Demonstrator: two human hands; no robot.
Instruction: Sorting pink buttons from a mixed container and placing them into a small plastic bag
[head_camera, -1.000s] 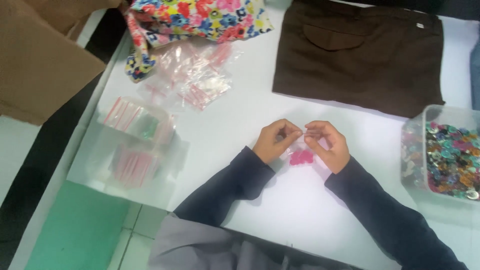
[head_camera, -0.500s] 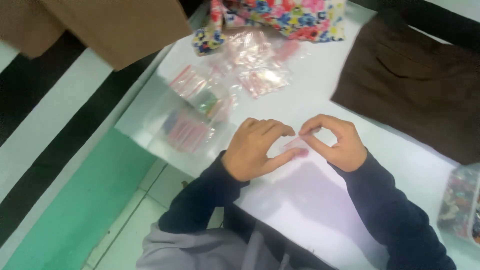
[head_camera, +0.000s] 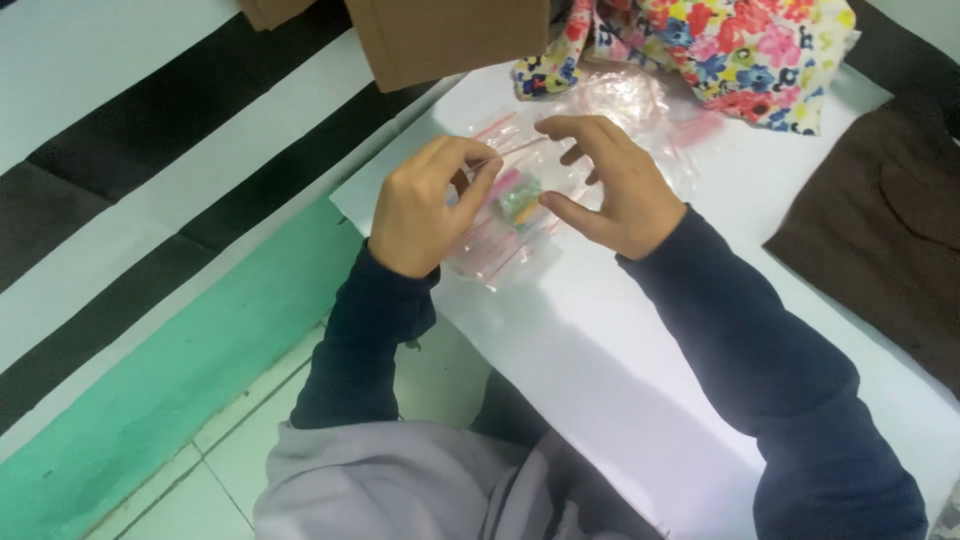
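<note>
Both my hands hover over a pile of small clear plastic zip bags with red sealing strips (head_camera: 505, 235) near the table's left edge. My left hand (head_camera: 425, 205) pinches the edge of one bag between thumb and fingers. My right hand (head_camera: 610, 185) is curled beside it, thumb and fingers touching the same bag. Small green and pink pieces (head_camera: 518, 197) show through the plastic between the hands. Dark blue sleeves cover both my forearms.
A white table (head_camera: 610, 360) carries everything. A flowery cloth (head_camera: 730, 50) lies at the back, more clear bags (head_camera: 640, 100) in front of it. Brown fabric (head_camera: 890, 230) lies at the right. A cardboard box (head_camera: 440, 35) stands at the back left. Striped and green floor is at the left.
Both hands moved from the table's middle, where a small pink piece lay, to the left over the pile of clear bags. The view swung left; the bead container at the right left the view.
</note>
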